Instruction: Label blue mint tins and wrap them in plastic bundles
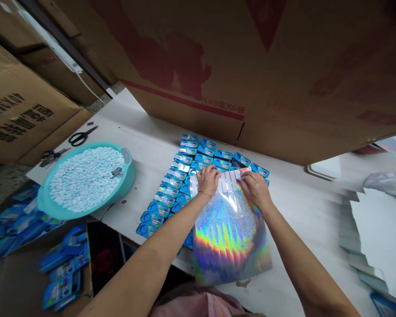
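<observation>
A shiny holographic sheet [232, 251] lies slanted towards me over the near part of the blue packs. Pale narrow strips run along its far end. My left hand [207, 180] is closed on the far left part of the sheet, its fingers bent over the edge. At the far right corner, my right hand [255, 189] pinches the sheet, with the fingertips partly hidden. Rows of small blue packs [179, 159] with printed labels lie side by side beneath and to the left of the sheet.
On the left stands a turquoise basin [129, 176] full of small pale pieces, with black scissors [81, 137] behind it. A large cardboard box [191, 57] rises along the back. Bagged blue packs [61, 288] fill a carton at lower left. Stacked white card [383, 233] lies right.
</observation>
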A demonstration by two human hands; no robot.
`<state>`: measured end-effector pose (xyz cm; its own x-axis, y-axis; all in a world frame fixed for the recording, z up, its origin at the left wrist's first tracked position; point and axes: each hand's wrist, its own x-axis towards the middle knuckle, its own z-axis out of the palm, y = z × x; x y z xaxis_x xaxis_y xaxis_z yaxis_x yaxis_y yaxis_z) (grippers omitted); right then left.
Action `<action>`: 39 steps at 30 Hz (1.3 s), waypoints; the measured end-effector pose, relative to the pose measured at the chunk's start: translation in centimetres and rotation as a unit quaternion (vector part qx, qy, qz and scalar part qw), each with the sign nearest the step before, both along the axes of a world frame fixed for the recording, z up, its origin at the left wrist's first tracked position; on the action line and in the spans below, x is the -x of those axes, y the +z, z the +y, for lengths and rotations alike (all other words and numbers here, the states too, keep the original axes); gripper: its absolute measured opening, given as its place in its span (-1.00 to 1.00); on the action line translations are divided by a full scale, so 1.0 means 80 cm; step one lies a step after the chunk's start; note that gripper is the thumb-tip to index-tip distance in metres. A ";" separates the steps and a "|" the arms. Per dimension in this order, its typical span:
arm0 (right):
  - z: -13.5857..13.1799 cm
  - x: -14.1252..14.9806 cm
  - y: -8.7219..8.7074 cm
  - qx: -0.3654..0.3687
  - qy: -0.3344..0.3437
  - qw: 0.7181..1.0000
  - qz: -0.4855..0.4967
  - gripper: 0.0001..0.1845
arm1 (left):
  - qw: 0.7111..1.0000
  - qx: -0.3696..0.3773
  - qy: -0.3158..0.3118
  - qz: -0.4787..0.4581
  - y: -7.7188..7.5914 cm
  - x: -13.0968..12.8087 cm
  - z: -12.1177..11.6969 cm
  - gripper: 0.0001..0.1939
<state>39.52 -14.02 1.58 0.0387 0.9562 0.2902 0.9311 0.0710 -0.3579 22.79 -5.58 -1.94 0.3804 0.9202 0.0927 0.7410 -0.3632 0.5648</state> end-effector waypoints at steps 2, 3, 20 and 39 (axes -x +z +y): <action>-0.020 0.006 0.035 0.001 -0.019 0.999 0.047 -0.81 | 1.000 0.010 -0.004 0.003 0.001 -0.001 0.002 -0.83; -0.031 0.010 0.053 0.006 -0.024 0.996 0.083 -0.82 | 1.000 0.017 -0.006 0.001 0.002 -0.001 0.003 -0.84; -0.044 0.243 0.053 0.168 -0.234 0.684 0.670 -0.69 | 0.687 0.555 0.109 -0.455 0.092 0.222 -0.070 -0.57; -0.028 0.399 0.012 0.128 -0.286 0.658 0.685 -0.76 | 0.710 0.513 0.187 -0.445 0.037 0.349 -0.050 -0.65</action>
<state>7.60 -16.27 2.52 0.4708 0.6821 -0.5596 -0.4296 -0.3767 -0.8207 -5.16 -9.58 1.05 0.3019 0.6988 -0.6484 -0.1394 0.7052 0.6951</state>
